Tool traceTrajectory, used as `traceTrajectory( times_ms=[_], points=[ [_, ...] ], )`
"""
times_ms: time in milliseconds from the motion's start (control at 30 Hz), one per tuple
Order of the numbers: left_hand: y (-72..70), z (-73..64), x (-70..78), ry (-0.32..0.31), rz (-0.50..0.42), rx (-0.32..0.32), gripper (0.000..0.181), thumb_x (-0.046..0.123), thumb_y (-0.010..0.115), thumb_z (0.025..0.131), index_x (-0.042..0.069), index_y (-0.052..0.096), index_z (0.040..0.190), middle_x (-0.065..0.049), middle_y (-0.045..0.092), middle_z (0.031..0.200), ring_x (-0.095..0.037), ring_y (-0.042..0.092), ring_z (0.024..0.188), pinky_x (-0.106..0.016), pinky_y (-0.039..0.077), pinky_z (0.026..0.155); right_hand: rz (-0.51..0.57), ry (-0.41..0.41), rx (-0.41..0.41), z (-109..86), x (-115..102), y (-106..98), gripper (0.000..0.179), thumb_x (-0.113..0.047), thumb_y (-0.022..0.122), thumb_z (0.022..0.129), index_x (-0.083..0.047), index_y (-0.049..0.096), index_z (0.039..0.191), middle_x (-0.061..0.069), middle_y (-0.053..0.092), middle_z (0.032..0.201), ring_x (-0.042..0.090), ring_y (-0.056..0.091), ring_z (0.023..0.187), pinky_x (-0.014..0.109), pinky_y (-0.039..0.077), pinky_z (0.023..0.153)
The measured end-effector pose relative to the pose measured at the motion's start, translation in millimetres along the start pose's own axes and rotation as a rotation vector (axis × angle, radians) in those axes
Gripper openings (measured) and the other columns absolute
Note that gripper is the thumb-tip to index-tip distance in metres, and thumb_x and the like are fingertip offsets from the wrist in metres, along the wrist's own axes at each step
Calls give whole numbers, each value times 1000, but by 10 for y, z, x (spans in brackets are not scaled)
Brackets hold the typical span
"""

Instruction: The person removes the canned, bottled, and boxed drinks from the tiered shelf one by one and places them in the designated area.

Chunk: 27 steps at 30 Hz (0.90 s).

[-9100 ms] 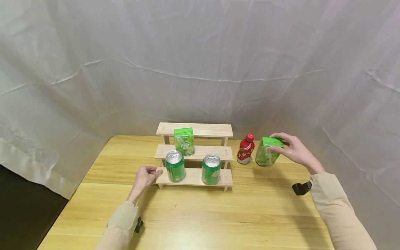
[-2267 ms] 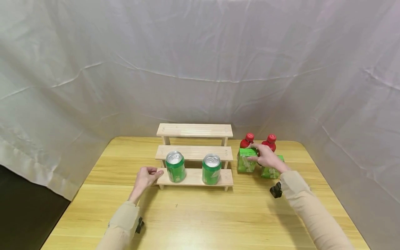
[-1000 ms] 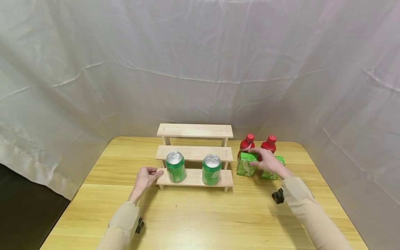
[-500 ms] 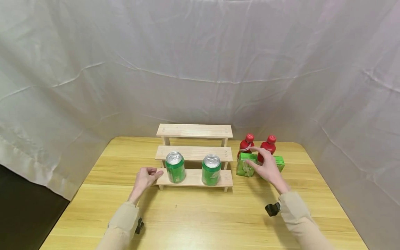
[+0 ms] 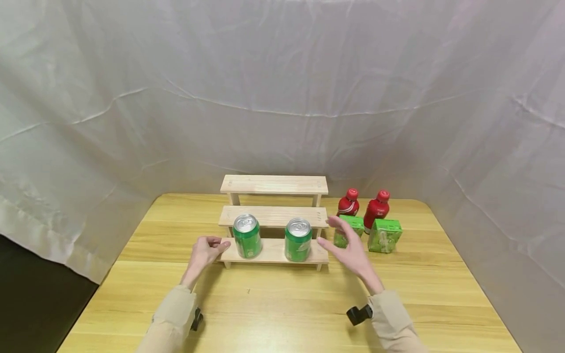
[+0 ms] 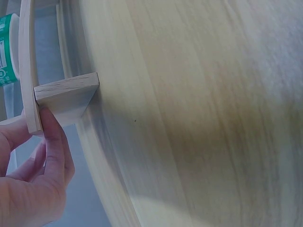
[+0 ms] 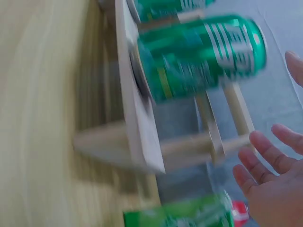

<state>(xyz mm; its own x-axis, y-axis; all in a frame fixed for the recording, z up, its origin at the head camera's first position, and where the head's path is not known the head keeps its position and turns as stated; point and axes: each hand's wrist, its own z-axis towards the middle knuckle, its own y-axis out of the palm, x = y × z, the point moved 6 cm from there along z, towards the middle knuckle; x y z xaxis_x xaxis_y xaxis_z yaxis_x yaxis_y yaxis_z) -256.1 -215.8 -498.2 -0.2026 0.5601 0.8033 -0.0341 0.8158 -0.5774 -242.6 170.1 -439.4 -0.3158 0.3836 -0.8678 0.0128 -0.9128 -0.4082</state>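
A three-step wooden display rack (image 5: 273, 184) stands on the table. My left hand (image 5: 205, 252) pinches the left end of its lowest board, thumb on top and fingers beneath, as the left wrist view (image 6: 33, 179) also shows. Two green soda cans stand upright on that board: the left can (image 5: 247, 238) and the right can (image 5: 298, 241). My right hand (image 5: 350, 250) holds nothing, its fingers spread just right of the right can; in the right wrist view the fingers (image 7: 270, 161) lie apart from that can (image 7: 199, 59). The middle and top boards bear nothing.
Right of the rack, two green drink cartons stand upright, the left carton (image 5: 353, 225) partly behind my right hand and the right carton (image 5: 385, 236) in full view. Behind them stand two red bottles, one left (image 5: 348, 203) and one right (image 5: 376, 211). A pale curtain (image 5: 282, 98) hangs behind the table.
A carton has left the middle board; both cartons now stand on the table before the red bottles. My right hand has let go of the left carton and moved left toward the right can.
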Motion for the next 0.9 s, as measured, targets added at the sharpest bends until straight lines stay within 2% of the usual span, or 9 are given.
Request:
traceTrajectory(
  times_ms=[200,333,567,733,900],
  points=[
    [2,1,7,2,0,0,43,21,72,94,-12,64,119,-30,71,112,-29,71,92,-35,62,79,98,8,-31,-27,-52,268,74,-16,80,86,-8,43,149,17,53,147,40,48,136,62,39,113],
    [2,-5,4,2,4,0,43,22,72,94,-12,65,118,-30,71,110,-29,71,91,-35,62,78,148,31,-23,-11,-71,374,74,-14,81,83,-8,44,147,16,55,143,39,52,129,61,39,112],
    [2,-3,-3,-3,-11,2,40,21,72,93,-11,66,116,-28,73,105,-19,69,81,-28,60,71,161,68,-18,33,-123,535,73,-15,85,79,-12,49,142,13,61,132,28,56,121,54,43,109],
    [0,-7,-2,-9,-9,1,40,22,72,93,-11,66,115,-27,73,105,-18,69,81,-26,59,70,159,73,20,54,-139,632,75,-12,87,76,-9,48,141,13,62,132,28,57,122,47,43,109],
    [2,-11,-2,-14,-6,0,40,22,72,94,-11,67,115,-27,73,105,-17,68,80,-25,58,69,140,52,73,68,-148,684,77,-9,87,75,-6,47,140,16,61,132,31,58,122,48,44,108]
  ],
)
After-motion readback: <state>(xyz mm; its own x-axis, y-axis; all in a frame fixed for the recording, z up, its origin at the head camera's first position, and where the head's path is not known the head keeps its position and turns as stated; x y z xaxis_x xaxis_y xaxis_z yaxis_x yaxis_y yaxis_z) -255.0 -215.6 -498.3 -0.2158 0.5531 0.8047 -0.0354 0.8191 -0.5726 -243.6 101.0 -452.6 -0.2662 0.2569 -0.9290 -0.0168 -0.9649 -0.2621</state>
